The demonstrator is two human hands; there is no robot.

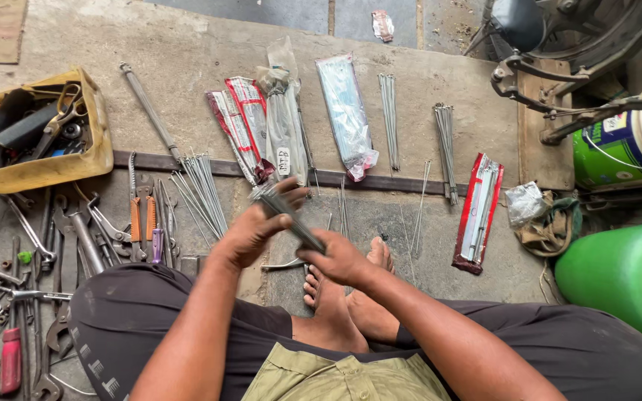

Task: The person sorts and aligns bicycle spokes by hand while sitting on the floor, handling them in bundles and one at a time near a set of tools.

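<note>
Your left hand [250, 234] and right hand [338, 260] are both clamped on one bundle of spokes [291, 217], its long axis running from upper left down to lower right above your bare feet [336, 297].

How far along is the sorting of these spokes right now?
Done: several loose spoke bundles already lie in a row on the floor, beside a fanned pile. In hand: the left hand and right hand share a grip on one bundle of spokes. Left: the packets look unopened, and the red packet lies apart.
</note>
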